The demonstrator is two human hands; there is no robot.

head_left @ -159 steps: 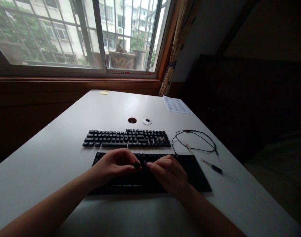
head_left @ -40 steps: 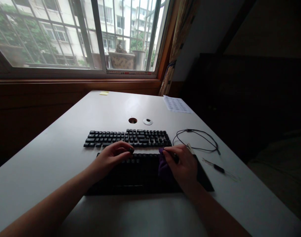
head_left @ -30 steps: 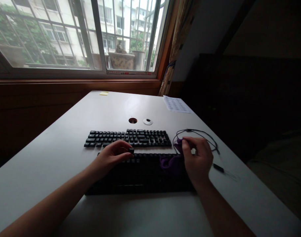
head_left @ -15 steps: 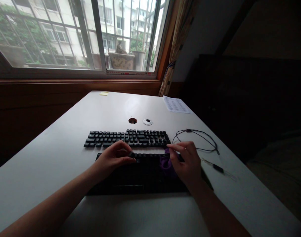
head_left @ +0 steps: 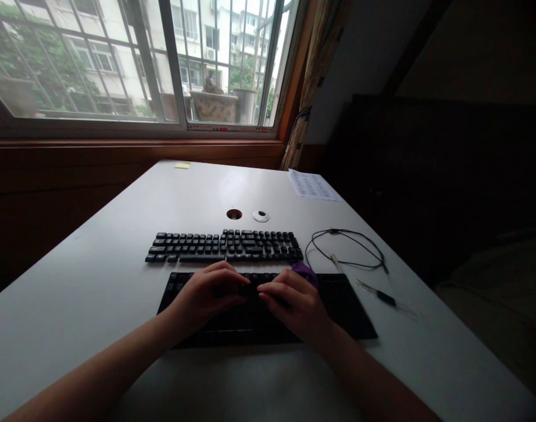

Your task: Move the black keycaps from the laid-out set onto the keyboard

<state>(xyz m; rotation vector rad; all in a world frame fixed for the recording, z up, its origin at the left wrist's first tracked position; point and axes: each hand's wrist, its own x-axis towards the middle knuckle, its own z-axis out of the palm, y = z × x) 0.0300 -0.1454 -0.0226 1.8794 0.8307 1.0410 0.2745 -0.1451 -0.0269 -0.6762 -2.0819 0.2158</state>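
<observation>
My left hand [head_left: 208, 293] is pinched over the middle of the black keyboard base [head_left: 349, 308], holding a small black keycap that its fingers mostly hide. Close beside it, my right hand [head_left: 298, 299] is closed, thumb and forefinger almost meeting the left fingertips. A purple cloth [head_left: 303, 271] bunches out behind the right knuckles and appears gripped in that hand. One row of keycaps shows along the base's far edge. Beyond the base, loose black keycaps [head_left: 197, 241] lie in rows like a keyboard layout.
To the right are a coiled black cable [head_left: 359, 234] and a wire-ended tool with a black grip [head_left: 386, 298]. A printed sheet [head_left: 314, 185], a yellow note [head_left: 182, 166], a round hole [head_left: 234, 214] and its white cover [head_left: 261, 216] are farther back on the white table [head_left: 74, 275].
My right hand has moved left from the loose keycaps to beside my left hand, and the purple cloth now shows behind its knuckles. The left hand stays over the base; the view shifts slightly.
</observation>
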